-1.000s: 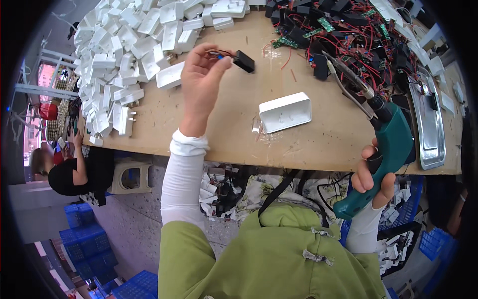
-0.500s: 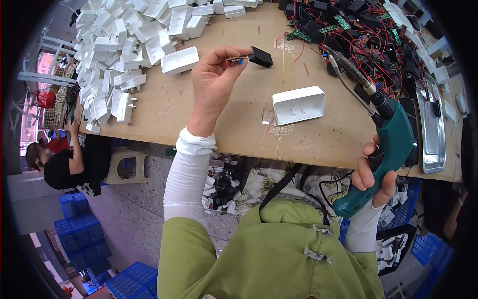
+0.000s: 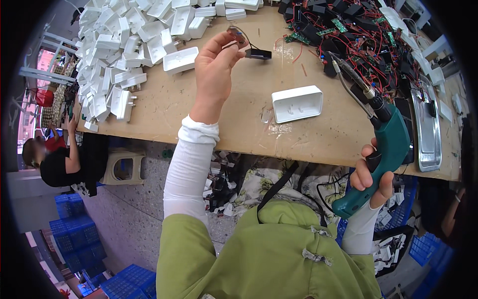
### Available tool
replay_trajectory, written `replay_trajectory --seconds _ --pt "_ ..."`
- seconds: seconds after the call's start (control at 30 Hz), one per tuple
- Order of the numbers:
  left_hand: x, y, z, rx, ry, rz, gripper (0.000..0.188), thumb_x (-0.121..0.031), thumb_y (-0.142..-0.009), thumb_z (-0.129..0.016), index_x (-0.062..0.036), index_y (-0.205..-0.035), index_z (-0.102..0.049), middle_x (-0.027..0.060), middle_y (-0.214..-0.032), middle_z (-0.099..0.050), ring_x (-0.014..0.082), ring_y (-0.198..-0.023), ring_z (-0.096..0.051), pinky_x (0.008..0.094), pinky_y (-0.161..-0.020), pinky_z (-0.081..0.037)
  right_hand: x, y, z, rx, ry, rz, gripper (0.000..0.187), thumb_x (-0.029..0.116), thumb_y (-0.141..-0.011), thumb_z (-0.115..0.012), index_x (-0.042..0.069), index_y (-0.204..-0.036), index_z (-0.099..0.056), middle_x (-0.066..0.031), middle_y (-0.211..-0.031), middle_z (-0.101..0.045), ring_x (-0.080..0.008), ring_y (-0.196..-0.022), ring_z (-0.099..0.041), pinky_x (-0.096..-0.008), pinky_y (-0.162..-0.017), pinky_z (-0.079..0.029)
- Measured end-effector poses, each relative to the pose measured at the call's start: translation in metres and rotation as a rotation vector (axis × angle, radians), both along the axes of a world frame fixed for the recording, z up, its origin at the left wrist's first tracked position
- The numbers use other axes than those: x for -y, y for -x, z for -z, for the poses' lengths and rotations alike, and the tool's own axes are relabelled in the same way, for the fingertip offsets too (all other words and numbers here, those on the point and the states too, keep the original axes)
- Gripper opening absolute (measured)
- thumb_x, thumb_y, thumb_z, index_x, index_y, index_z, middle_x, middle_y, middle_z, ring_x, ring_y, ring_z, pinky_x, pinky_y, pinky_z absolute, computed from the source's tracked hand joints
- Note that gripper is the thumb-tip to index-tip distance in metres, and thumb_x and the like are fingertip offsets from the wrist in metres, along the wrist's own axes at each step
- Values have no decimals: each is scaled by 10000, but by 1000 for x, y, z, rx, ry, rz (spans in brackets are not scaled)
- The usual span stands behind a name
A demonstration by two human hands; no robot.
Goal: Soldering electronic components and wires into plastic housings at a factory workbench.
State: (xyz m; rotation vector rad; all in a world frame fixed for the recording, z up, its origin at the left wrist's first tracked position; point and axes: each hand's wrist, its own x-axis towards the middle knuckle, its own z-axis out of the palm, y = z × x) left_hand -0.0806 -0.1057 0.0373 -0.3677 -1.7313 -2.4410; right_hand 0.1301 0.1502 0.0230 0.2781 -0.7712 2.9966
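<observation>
Above the wooden table (image 3: 209,107), left hand (image 3: 215,70) pinching a small board (image 3: 237,36), its black part (image 3: 258,54) dangling right, right hand (image 3: 371,175) wrapped round a green driver (image 3: 383,154), tip up-left, white case (image 3: 297,103) between, workshop floor below.

Workbench (image 3: 209,109): matt, scuffed wood | casing (image 3: 297,103): smooth white plastic | screwdriver (image 3: 381,159): glossy teal plastic | tray (image 3: 426,132): shiny metal

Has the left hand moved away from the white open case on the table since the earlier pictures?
Cannot tell: the left hand sits about as far up-left of the white open case as earlier; the camera shifted.
</observation>
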Motion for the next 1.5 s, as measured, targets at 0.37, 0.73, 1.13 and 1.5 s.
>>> replay_trajectory --seconds 0.37,0.73,1.13,1.5 --pt "-5 43 24 -51 226 -98 462 13 -739 -597 2 -1178 -454 87 -996 -564 145 -836 -568 229 -770 -448 -5 0 3 12 -2 6 661 209 -854 -574 -40 -1318 -175 -170 -1170 -412 -113 -650 -437 -237 -546 -414" --pt "-8 53 35 91 86 -46 507 78 -734 -577 22 -1181 -346 144 -971 -572 200 -884 -596 260 -773 -477 -10 2 10 52 18 21 664 217 -849 -582 -38 -1315 -182 -161 -1163 -417 -110 -640 -438 -231 -542 -420" --pt "-4 47 27 134 -72 70 481 57 -752 -605 -60 -1169 -396 78 -879 -605 182 -883 -601 264 -795 -453 -13 3 14 60 30 29 659 220 -851 -578 -32 -1315 -184 -158 -1160 -423 -106 -634 -430 -232 -546 -425" --pt "10 43 21 201 -507 365 256 -22 -850 -479 -53 -1104 -454 37 -837 -552 192 -905 -537 390 -844 -411 -14 3 17 140 13 85 721 267 -807 -633 -38 -1307 -212 -189 -1153 -465 -110 -631 -466 -233 -522 -429"
